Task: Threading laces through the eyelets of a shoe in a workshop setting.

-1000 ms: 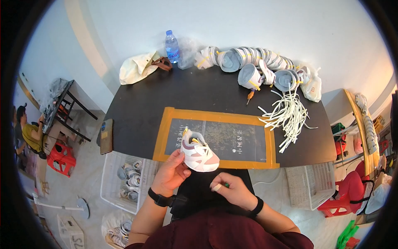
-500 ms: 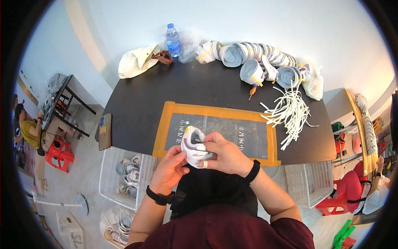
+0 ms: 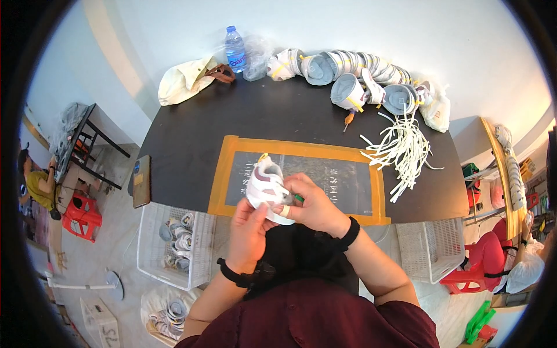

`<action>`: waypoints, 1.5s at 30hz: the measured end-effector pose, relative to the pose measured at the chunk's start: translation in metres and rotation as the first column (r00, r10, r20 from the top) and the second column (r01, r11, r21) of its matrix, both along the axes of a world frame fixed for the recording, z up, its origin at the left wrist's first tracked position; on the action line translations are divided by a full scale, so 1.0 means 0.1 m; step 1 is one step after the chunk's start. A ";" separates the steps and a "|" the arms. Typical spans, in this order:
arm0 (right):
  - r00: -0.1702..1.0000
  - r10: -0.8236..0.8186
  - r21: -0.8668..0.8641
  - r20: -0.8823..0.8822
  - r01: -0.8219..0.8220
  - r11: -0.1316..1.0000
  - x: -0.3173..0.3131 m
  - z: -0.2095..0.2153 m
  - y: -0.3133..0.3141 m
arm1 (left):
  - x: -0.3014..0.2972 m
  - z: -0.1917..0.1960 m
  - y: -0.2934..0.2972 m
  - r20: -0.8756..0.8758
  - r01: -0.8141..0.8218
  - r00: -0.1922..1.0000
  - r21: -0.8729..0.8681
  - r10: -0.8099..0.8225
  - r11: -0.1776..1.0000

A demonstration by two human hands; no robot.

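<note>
A white shoe upper point(image 3: 265, 185) with maroon-brown stripes and a yellow tab is between my hands, over the near edge of the table. My left hand point(image 3: 248, 225) pinches its lower side, thumb on the outside. At the right side of it, my right hand point(image 3: 313, 204) is closed, with thumb and fingers on the edge. A small green piece point(image 3: 299, 198) shows among the right fingers; what it belongs to is hidden. A pale band wraps one right finger.
On the dark table point(image 3: 185, 145), an orange-taped sheet point(image 3: 301, 146) lies ahead. White laces point(image 3: 401, 151), an orange-handled pointed tool point(image 3: 348, 119) and a row of shoe uppers point(image 3: 365, 65) are at right. A phone point(image 3: 141, 181) is left; crates point(image 3: 197, 249) flank me below.
The shoe upper has been turned and tipped more upright, showing its striped side. My hands have shifted with it, and the whole view has moved slightly.
</note>
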State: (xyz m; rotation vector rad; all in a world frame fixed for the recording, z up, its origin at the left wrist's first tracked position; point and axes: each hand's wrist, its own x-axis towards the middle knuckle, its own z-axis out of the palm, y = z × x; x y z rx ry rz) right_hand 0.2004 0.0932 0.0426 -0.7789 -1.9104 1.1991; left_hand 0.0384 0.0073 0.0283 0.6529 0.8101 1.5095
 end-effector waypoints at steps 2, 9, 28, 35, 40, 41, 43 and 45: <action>0.999 0.050 -0.064 -0.007 -0.050 0.997 0.06 0.09 -0.03 | -0.07 0.05 0.05 0.131 -0.044 0.991 0.022 0.041 0.999; 0.987 -0.039 -0.070 -0.155 0.028 0.997 -0.01 -0.09 -0.06 | -0.04 0.16 0.07 0.145 -0.038 0.989 -0.033 0.043 0.999; 0.991 -0.076 -0.116 -0.110 0.063 0.991 -0.05 0.02 -0.17 | -0.16 0.18 0.09 0.000 0.013 1.000 -0.103 -0.013 0.995; 0.991 -0.119 -0.086 -0.066 0.114 0.990 -0.07 0.01 -0.20 | -0.15 0.16 0.09 -0.078 0.001 0.997 -0.083 -0.007 0.997; 0.985 -0.149 -0.104 -0.083 0.140 0.985 -0.11 -0.04 -0.23 | -0.13 0.16 0.08 -0.134 0.001 0.991 -0.067 -0.010 0.998; 0.983 -0.156 -0.127 -0.093 0.143 0.981 -0.12 -0.03 -0.24 | -0.12 0.18 0.08 -0.135 -0.011 0.991 -0.060 0.003 0.998; 0.981 -0.164 -0.154 -0.103 0.147 0.977 -0.13 -0.04 -0.25 | -0.10 0.19 0.08 -0.136 -0.023 0.991 -0.056 0.016 0.998; 0.980 -0.163 -0.138 -0.114 0.147 0.979 -0.14 -0.06 -0.26 | -0.10 0.19 0.07 -0.176 -0.044 0.984 -0.045 0.035 0.998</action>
